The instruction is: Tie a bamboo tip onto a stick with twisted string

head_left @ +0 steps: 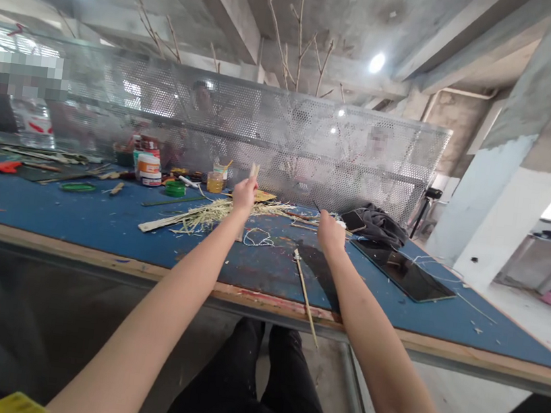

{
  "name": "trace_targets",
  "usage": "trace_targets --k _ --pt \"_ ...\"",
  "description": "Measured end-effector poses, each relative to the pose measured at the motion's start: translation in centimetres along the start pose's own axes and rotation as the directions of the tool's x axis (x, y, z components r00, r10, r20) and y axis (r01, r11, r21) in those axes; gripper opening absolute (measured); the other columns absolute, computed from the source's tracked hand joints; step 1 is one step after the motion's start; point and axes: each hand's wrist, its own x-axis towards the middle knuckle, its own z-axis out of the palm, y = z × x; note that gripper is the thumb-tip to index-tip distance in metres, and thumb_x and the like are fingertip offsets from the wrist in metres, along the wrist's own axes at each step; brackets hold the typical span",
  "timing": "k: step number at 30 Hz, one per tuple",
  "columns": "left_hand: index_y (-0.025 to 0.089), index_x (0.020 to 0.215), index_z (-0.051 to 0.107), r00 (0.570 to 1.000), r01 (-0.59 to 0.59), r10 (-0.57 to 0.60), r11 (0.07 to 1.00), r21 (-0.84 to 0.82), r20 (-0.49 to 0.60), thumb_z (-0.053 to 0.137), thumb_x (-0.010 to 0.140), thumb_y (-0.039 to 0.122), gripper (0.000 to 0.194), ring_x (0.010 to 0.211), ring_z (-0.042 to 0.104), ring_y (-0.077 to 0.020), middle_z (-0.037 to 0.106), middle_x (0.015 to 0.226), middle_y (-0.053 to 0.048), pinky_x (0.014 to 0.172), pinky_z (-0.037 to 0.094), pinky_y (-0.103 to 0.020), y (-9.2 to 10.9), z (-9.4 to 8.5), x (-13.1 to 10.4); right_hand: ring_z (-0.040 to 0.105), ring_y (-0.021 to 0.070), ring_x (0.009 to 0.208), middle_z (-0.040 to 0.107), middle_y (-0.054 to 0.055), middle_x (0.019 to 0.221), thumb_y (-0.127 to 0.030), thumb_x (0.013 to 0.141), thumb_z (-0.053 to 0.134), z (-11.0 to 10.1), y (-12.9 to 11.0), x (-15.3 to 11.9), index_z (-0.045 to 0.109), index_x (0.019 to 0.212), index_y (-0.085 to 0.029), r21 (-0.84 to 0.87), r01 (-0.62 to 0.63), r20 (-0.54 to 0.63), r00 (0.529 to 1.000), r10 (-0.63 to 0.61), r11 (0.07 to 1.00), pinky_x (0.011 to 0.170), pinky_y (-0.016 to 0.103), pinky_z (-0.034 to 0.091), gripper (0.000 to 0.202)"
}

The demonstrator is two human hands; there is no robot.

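My left hand (243,196) is raised over the far middle of the blue table, fingers closed around a short pale wooden strip (254,169) that points upward. To its right, my right hand (331,233) is closed on a thin dark tool (316,204); only its narrow tip shows, so its kind is unclear. The hands are apart. Beneath and beside my left hand spreads a heap of pale shavings and split strips (204,217). A loop of thin white cord (258,238) lies close by. One slender stick (306,296) overhangs the table's front edge.
A dark glass panel (402,271) and a dark cloth (383,225) lie to the right. Paint jars (149,170), a green lid (77,187) and a red-handled tool (6,166) are on the left. A perforated metal screen (284,128) stands behind, with blurred people beyond it.
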Motion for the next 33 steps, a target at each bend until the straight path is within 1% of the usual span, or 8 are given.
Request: trace_targets --k 3,8,13,19,24,29,31,33 --pt "0.020 0.059 0.043 0.998 -0.043 0.042 0.999 0.026 0.048 0.043 0.085 0.049 0.039 0.039 0.031 -0.0086 0.030 0.044 0.007 0.043 0.023 -0.021 0.0 1.0 -0.8 0.067 0.0223 0.097 0.065 0.015 0.113 -0.010 0.097 0.031 -0.4 -1.5 -0.4 0.043 0.130 -0.016 0.009 0.054 -0.099 0.994 -0.053 0.998 0.079 0.033 0.052 0.036" --pt "0.019 0.057 0.049 0.970 -0.132 0.110 0.987 0.092 0.215 0.045 0.084 0.042 0.036 0.045 0.040 -0.0113 0.041 0.045 0.004 0.049 0.028 -0.024 0.3 2.9 -2.5 0.068 0.0220 0.094 0.064 0.015 0.113 -0.013 0.098 0.028 -0.8 -3.5 -1.1 0.040 0.133 -0.019 0.024 0.157 -0.176 0.973 -0.150 0.987 0.077 0.030 0.051 0.038" --pt "0.018 0.054 0.053 0.912 -0.228 0.155 0.961 0.154 0.380 0.050 0.081 0.036 0.032 0.052 0.046 -0.0142 0.048 0.048 0.002 0.055 0.030 -0.026 0.3 3.9 -4.2 0.069 0.0222 0.092 0.064 0.016 0.110 -0.014 0.098 0.025 -0.9 -3.4 -1.2 0.040 0.133 -0.016 0.050 0.149 -0.203 0.970 -0.136 0.988 0.074 0.030 0.052 0.038" --pt "0.018 0.054 0.056 0.894 -0.232 0.147 0.960 0.156 0.423 0.053 0.080 0.040 0.035 0.052 0.046 -0.0145 0.049 0.047 0.002 0.055 0.028 -0.027 -0.1 4.5 -4.7 0.069 0.0216 0.092 0.065 0.014 0.109 -0.015 0.099 0.028 -0.9 -3.3 -1.0 0.045 0.126 -0.016 0.091 0.129 -0.186 0.976 -0.110 0.987 0.076 0.030 0.052 0.032" --pt "0.018 0.055 0.053 0.933 -0.142 0.108 0.987 0.076 0.343 0.053 0.079 0.046 0.038 0.048 0.042 -0.0124 0.044 0.046 0.003 0.051 0.028 -0.026 -0.1 4.0 -3.5 0.067 0.0200 0.096 0.064 0.012 0.113 -0.016 0.100 0.032 -0.3 -3.2 -0.5 0.047 0.127 -0.016 0.143 0.091 -0.145 0.987 -0.070 0.986 0.082 0.033 0.052 0.031" --pt "0.022 0.064 0.041 0.995 -0.021 0.026 0.998 -0.052 0.098 0.037 0.086 0.060 0.045 0.038 0.022 -0.0085 0.022 0.045 0.008 0.043 0.018 -0.024 0.4 0.4 -1.2 0.065 0.0187 0.093 0.065 0.007 0.109 -0.032 0.094 0.054 1.1 -0.2 0.3 0.058 0.117 -0.015 0.210 -0.062 -0.034 0.997 0.071 0.976 0.082 0.040 0.054 0.028" --pt "0.023 0.065 0.037 0.999 0.010 -0.005 0.995 -0.097 0.051 0.037 0.085 0.067 0.048 0.038 0.016 -0.0075 0.017 0.045 0.009 0.042 0.015 -0.024 0.6 -0.7 -0.7 0.064 0.0196 0.096 0.063 0.007 0.112 -0.033 0.093 0.056 1.6 1.1 0.7 0.058 0.118 -0.015 0.248 -0.120 -0.026 0.991 0.130 0.961 0.084 0.041 0.054 0.031" --pt "0.023 0.066 0.036 0.998 0.025 -0.019 0.992 -0.125 0.055 0.035 0.084 0.070 0.051 0.038 0.015 -0.0069 0.017 0.046 0.009 0.041 0.015 -0.024 0.8 -0.8 -0.9 0.063 0.0202 0.098 0.062 0.008 0.115 -0.034 0.093 0.056 1.9 1.6 0.9 0.057 0.119 -0.016 0.300 -0.146 -0.022 0.987 0.160 0.943 0.085 0.042 0.053 0.031"
